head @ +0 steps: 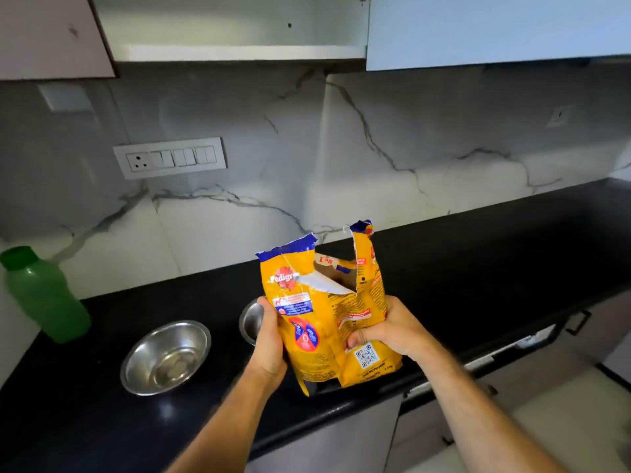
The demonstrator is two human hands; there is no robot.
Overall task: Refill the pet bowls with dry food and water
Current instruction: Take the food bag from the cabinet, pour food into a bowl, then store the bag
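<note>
Both hands grip a torn-open yellow Pedigree bag [324, 319] above the black counter [478, 268]: left hand [269, 343], right hand [392, 329]; one steel bowl [166, 356] left of it, another [251, 320] behind

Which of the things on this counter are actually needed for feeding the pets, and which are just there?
Part of the job:
food bag, held by left hand and right hand
near bowl
far bowl, partly hidden
green bottle, probably the water

Just there:
switch panel
open cupboard
</note>
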